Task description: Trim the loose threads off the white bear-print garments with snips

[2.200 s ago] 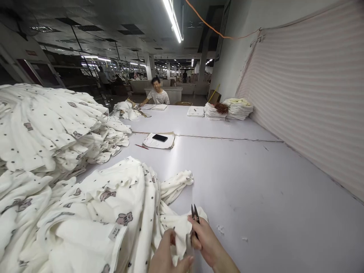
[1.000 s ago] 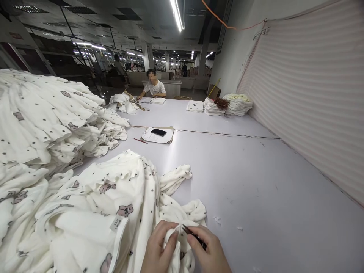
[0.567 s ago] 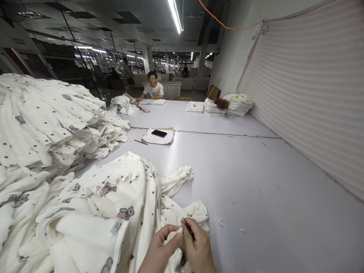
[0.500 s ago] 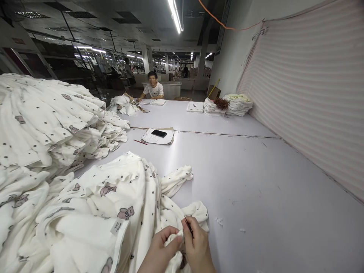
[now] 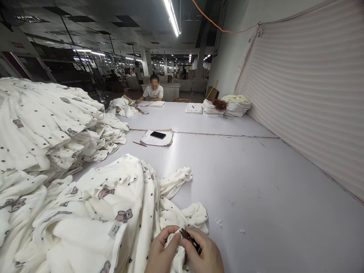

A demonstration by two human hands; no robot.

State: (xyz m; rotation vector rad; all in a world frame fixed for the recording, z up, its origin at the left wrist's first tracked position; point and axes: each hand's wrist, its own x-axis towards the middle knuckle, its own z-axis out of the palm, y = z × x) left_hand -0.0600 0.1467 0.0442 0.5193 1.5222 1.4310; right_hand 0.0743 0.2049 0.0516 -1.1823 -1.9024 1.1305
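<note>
A white garment (image 5: 119, 201) printed with brown bears and small dark dots lies spread before me, its size label (image 5: 115, 229) reading 2XL. My left hand (image 5: 163, 248) pinches a bunched edge of this garment between thumb and fingers. In my right hand (image 5: 204, 250) is a pair of dark thread snips (image 5: 191, 241), gripped with the blades pointing up and left. The snips' tips are at the pinched cloth, close to my left fingertips. Part of the cloth under my hands is hidden by them. A sleeve (image 5: 176, 181) of the garment stretches right across the table.
A tall heap of similar garments (image 5: 48, 121) stands on the left. Farther along the table (image 5: 256, 189) lie papers (image 5: 148, 141) with a black phone (image 5: 158, 135) and a red pen (image 5: 140, 144). Folded stacks (image 5: 236, 106) sit by the wall. A person (image 5: 153, 91) sits at the far end.
My right hand has turned and shifted slightly right, so the snips now lean left with their tips at the cloth. My left hand keeps its pinch, a little farther right.
</note>
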